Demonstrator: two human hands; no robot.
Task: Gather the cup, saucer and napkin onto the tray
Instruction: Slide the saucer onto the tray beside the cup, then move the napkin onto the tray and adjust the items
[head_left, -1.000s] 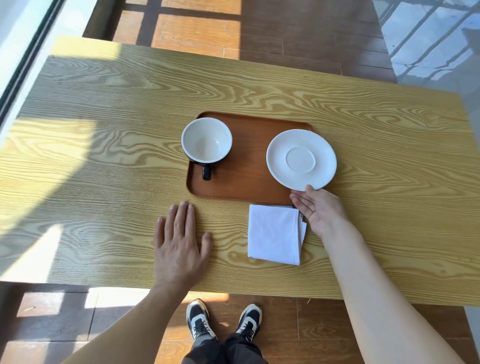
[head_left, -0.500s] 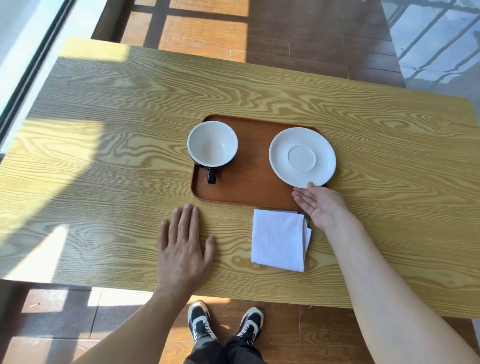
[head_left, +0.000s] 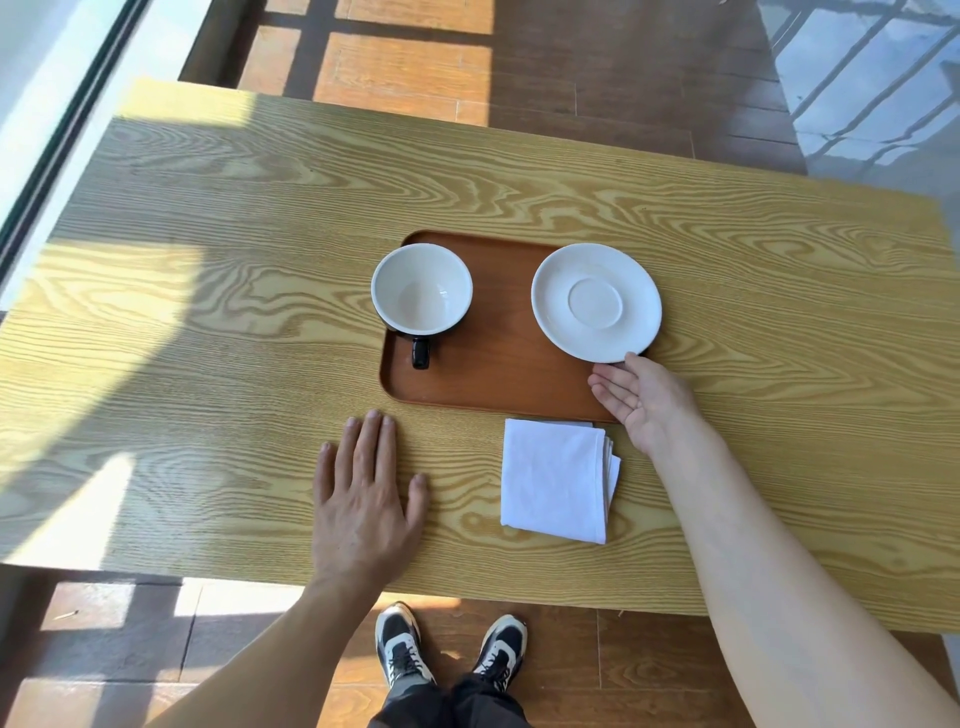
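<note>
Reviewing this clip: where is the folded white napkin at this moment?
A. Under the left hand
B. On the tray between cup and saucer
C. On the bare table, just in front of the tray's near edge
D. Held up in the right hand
C: the napkin lies flat on the table on the near side of the tray, with the right hand beside it and the left hand apart from it.

On the tray (head_left: 498, 374), the cup (head_left: 422, 290) is set left, the saucer (head_left: 596, 302) right; the napkin (head_left: 555, 478) is laid before it on the surface (head_left: 208, 312).
</note>
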